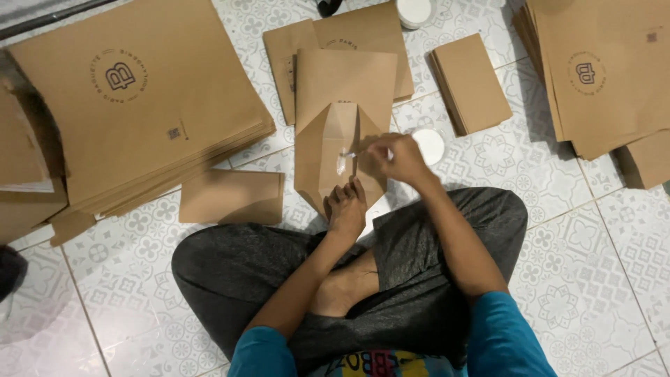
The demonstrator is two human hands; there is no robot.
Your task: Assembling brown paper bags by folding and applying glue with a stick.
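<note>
Crossed legs in dark grey trousers (419, 265) fill the foreground on patterned white floor tiles (593, 230). Before them lies a half-folded brown paper bag (335, 150), its base flaps open in a diamond, one wet glue streak laid, the flaps unsealed. His left hand (347, 209) presses flat, fingers spread, on the lower flap; the right hand (396, 159) pinches a small brush. Flat matte sheets (139, 105) stack at the left, with folded pieces (471, 84) beyond.

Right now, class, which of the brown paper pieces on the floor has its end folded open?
The paper bag directly under both hands: its end is spread into a diamond with white glue smeared there. The other stacks lie flat and closed.
</note>
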